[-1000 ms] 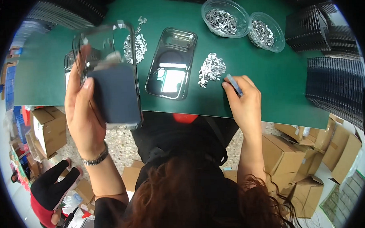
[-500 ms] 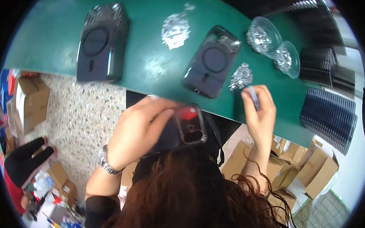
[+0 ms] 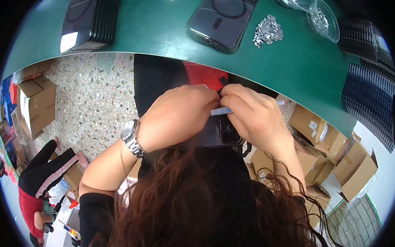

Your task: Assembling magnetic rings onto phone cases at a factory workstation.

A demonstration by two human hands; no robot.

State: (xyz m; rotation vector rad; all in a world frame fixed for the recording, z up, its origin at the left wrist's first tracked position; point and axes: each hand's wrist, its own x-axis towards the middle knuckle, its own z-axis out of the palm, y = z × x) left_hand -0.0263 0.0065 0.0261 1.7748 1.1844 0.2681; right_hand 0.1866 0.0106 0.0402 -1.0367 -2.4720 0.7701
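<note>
Over the lap (image 3: 154,79), just off the green table (image 3: 155,33): close fingertip work at a phone case (image 3: 210,136)

Dark case lies mostly beneath the left hand (image 3: 180,115), camera opening (image 3: 228,133) to the right. Left hand bent over it, fingers folded inward, tips hidden; cannot tell what, if anything, they pinch. Right hand (image 3: 256,117) curls around a pale blue pen-like tool (image 3: 221,111), thumb and forefinger drawn in beside the left fingers; cannot tell whether a small piece sits between them.

Step in hand, by my judgement: fine two-handed handling of this one case. Next move seems to call for a steady left hold and light control of the tool, kept clear of the glossy surface.

On the table: heap of small silver pieces (image 3: 268,30), another dark case (image 3: 222,22) just left of it, stacked cases (image 3: 85,27) farther left.
</note>
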